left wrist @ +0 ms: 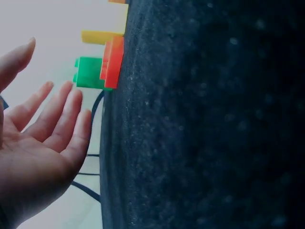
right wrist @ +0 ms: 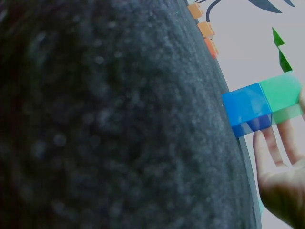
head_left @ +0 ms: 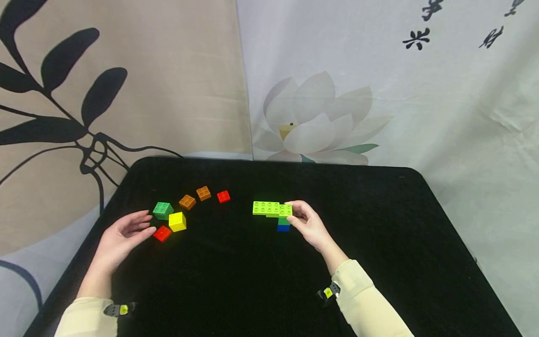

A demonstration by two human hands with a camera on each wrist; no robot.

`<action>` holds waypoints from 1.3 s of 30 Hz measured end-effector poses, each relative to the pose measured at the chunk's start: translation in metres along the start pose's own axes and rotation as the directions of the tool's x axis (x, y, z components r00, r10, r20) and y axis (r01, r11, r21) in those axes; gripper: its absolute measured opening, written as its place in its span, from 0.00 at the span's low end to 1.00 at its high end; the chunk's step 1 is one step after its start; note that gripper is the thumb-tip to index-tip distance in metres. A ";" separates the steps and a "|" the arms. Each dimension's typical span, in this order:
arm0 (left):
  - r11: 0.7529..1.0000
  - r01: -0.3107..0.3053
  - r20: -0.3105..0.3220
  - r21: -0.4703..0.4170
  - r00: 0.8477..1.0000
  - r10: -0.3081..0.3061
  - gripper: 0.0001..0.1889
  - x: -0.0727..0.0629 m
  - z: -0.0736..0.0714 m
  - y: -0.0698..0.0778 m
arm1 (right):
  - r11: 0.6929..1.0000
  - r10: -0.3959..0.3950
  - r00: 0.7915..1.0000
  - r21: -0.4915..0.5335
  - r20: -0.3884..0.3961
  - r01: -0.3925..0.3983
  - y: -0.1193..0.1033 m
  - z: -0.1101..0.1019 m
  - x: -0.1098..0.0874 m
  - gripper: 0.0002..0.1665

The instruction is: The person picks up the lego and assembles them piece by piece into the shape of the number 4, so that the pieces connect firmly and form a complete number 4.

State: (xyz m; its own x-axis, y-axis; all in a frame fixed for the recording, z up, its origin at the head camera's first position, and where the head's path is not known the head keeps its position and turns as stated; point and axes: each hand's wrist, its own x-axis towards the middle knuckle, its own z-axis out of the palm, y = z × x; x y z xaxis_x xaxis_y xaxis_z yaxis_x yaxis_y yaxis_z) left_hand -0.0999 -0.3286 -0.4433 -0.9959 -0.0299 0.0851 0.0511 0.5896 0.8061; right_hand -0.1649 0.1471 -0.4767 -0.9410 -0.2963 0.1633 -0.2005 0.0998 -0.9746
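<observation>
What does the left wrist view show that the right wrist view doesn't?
Only left wrist: left hand, yellow plastic block, green plastic brick, nearer red plastic brick.

Only right wrist: right hand, holding a stack of blue and green plastic bricks; farther red plastic brick.

Both: black tabletop, pale printed backdrop, orange plastic brick (a sliver in left wrist).

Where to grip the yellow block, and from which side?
Pinch the upper part of the yellow block, probably across its near and far faces, from above and slightly right: the green block and nearer red block crowd its left, its right is open, and it stands taller than that red.
</observation>
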 end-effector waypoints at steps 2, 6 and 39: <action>1.000 0.015 0.029 0.001 0.999 -0.015 0.29 -0.001 -0.001 -0.003 | 1.000 -0.002 1.000 0.004 0.001 0.002 0.000 0.000 0.000 0.21; 0.999 0.045 0.098 -0.003 0.994 -0.045 0.30 0.000 -0.002 -0.006 | 1.000 0.004 1.000 0.013 0.008 -0.004 -0.002 0.000 -0.001 0.20; 0.997 -0.037 0.293 0.066 0.956 0.016 0.32 0.011 0.003 -0.023 | 1.000 0.015 1.000 0.006 0.011 -0.015 0.001 0.000 0.000 0.20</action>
State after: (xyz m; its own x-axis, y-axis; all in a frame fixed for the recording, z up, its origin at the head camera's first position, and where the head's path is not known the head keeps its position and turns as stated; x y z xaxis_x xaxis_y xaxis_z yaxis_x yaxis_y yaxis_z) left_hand -0.1118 -0.3400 -0.4625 -0.9730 0.2173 -0.0775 0.0826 0.6420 0.7623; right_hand -0.1653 0.1475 -0.4777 -0.9410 -0.3048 0.1471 -0.1848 0.0987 -0.9778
